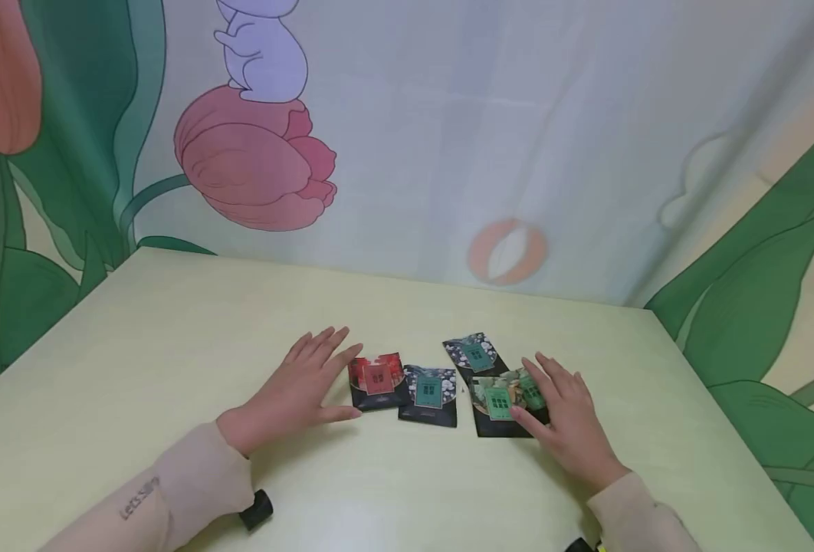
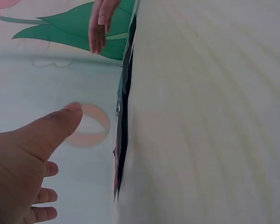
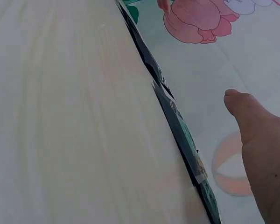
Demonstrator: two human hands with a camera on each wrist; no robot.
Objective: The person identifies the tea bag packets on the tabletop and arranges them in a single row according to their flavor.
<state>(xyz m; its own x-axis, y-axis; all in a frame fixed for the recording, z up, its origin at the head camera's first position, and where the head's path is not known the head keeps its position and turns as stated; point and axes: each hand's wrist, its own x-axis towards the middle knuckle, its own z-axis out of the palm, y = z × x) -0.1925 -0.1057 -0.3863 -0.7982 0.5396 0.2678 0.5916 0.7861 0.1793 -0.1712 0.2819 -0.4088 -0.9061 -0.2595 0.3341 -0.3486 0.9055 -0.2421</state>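
A: Where are your hands in this frame?

B: Your left hand (image 1: 293, 399) is spread over the pale table (image 1: 379, 491), thumb well apart from the fingers. Your right hand (image 1: 572, 425) is spread too. Its thumb stands clear of the front green packet (image 1: 500, 405); whether its other fingertips touch anything, you cannot tell.

A: What sits closest to each?

B: Just off your left fingertips lies a red packet (image 1: 379, 381). At your right thumb is the front green packet, overlapping a second green packet (image 1: 533, 395) partly hidden by your right fingers.

A: And between your hands?

B: A near blue packet (image 1: 428, 396), flowered, its edge meeting the red one. A far blue packet (image 1: 474, 357) lies slantwise beyond your right thumb, its lower end against the front green packet.

A: Farther out?

B: Behind your hands, a lettered left sleeve (image 1: 200, 475) and a plain right sleeve (image 1: 638, 514). Past your fingertips, beyond the table's far edge, hangs a tulip-printed curtain (image 1: 407, 153).
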